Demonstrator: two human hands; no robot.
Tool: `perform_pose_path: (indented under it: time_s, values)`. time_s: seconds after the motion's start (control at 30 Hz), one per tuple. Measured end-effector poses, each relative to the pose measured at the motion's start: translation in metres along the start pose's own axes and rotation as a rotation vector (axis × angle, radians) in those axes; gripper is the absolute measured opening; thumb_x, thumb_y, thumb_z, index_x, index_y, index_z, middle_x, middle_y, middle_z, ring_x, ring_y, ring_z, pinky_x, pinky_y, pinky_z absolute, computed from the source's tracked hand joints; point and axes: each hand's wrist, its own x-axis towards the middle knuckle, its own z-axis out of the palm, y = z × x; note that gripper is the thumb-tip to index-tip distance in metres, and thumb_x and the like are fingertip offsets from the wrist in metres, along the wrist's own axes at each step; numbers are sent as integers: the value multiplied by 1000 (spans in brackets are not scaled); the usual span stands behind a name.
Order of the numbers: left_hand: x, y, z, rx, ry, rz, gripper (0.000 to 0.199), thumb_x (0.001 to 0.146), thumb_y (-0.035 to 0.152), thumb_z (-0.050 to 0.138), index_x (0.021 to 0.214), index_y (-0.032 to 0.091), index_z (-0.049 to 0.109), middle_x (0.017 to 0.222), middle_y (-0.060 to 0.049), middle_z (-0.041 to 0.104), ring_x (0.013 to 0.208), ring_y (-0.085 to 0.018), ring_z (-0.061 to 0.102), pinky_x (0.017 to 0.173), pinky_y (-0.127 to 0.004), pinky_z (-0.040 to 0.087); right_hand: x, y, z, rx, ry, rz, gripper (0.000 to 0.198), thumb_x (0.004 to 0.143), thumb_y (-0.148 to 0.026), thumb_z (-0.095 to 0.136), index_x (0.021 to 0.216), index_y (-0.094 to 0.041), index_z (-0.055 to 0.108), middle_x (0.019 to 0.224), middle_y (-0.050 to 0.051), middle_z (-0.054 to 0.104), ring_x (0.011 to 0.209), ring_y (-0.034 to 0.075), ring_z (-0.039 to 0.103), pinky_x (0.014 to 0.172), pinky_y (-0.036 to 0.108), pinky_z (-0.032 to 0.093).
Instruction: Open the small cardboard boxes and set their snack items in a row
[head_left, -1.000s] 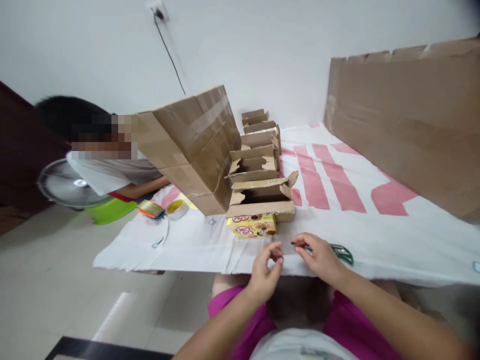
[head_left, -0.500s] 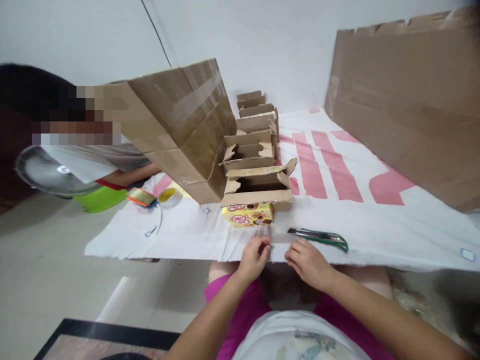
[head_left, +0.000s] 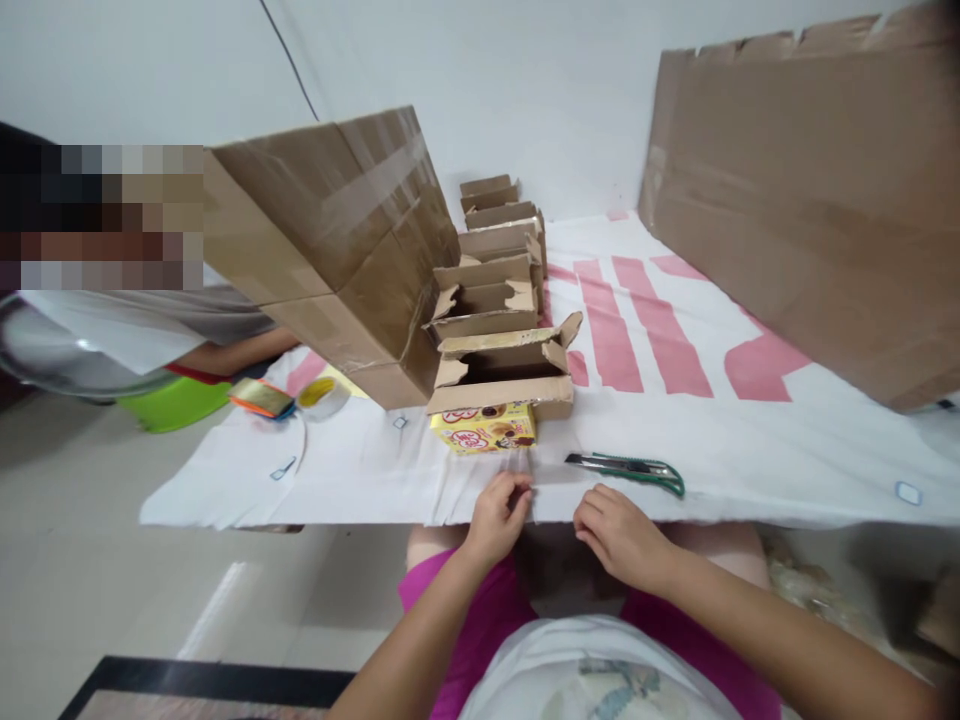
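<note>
My left hand (head_left: 498, 518) rests at the front edge of the white cloth (head_left: 360, 480), fingers curled in and nothing seen in them. Just beyond it a yellow printed snack box (head_left: 487, 436) sits partly under the nearest open cardboard box (head_left: 501, 396). My right hand (head_left: 619, 532) is at the same edge, its fingers loosely closed with nothing visible inside. A green-handled utility knife (head_left: 628, 470) lies just beyond the right hand, blade pointing left, touched by neither hand.
Several narrow open boxes (head_left: 487, 298) run back beside a tall taped carton (head_left: 360, 250). A large cardboard sheet (head_left: 795, 190) stands at right. On the left are tape (head_left: 322, 398), a small stack of packets (head_left: 262, 398), a green tub (head_left: 176, 402) and another person's arm (head_left: 240, 355).
The whole view has shifted slightly, moving the table things a little left. My right hand sits slightly farther from the left hand and from the knife. Both hands stay curled.
</note>
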Motion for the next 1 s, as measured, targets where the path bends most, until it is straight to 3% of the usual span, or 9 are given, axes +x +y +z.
perform_pose_path:
  time_s: [0.13, 0.3, 0.4, 0.53, 0.7, 0.77, 0.83, 1.0]
  values:
    - [0, 0, -3, -30, -16, 18, 13, 89, 24, 53, 93, 19, 64, 83, -5, 67, 79, -19, 65, 72, -31, 53, -36, 12, -25, 58, 35, 72, 15, 90, -9, 51, 82, -19, 59, 79, 4, 61, 76, 18, 53, 71, 31, 45]
    - [4, -1, -2, 25, -21, 48, 13, 88, 27, 54, 91, 20, 64, 82, -4, 68, 79, -19, 65, 72, -32, 54, -111, 34, -43, 47, -81, 357, 18, 91, -12, 49, 86, -21, 65, 83, 3, 67, 80, 18, 61, 73, 29, 46]
    - [6, 0, 1, 78, -26, 67, 14, 89, 28, 53, 88, 21, 64, 83, -4, 68, 81, -20, 65, 73, -32, 54, -159, 43, -28, -92, -169, 518, 22, 83, -6, 52, 71, -20, 65, 71, 3, 66, 72, 19, 62, 66, 28, 44]
    - [8, 2, 4, 137, -25, 98, 14, 90, 29, 53, 86, 22, 64, 83, -4, 68, 82, -20, 65, 74, -32, 54, -194, 43, -1, -188, -151, 601, 28, 80, -2, 51, 61, -18, 62, 65, 5, 64, 67, 21, 60, 64, 30, 43]
    - [8, 1, 4, 168, -35, 120, 14, 90, 29, 53, 86, 22, 64, 84, -4, 68, 82, -20, 65, 73, -31, 53, -215, 34, 18, -245, -74, 551, 24, 87, -6, 49, 79, -19, 68, 82, 9, 67, 80, 24, 60, 72, 36, 47]
    - [7, 0, 4, 156, -32, 132, 13, 90, 29, 53, 86, 22, 64, 85, -4, 68, 83, -20, 65, 74, -31, 53, -226, 36, 23, -200, -15, 461, 24, 90, -10, 49, 92, -22, 70, 90, 9, 69, 83, 24, 61, 74, 37, 50]
    - [6, -1, 4, 149, -29, 144, 12, 90, 28, 54, 87, 22, 64, 85, -3, 67, 83, -20, 65, 75, -31, 53, -236, 45, 27, -130, 48, 457, 24, 93, -16, 49, 96, -25, 70, 92, 7, 70, 83, 23, 62, 76, 37, 52]
    - [5, -5, 4, 161, -39, 163, 12, 90, 28, 54, 89, 21, 63, 86, -4, 67, 84, -20, 64, 76, -32, 52, -261, 99, 21, -157, 101, 843, 29, 99, -22, 40, 103, -19, 68, 103, 11, 68, 100, 23, 63, 91, 41, 50]
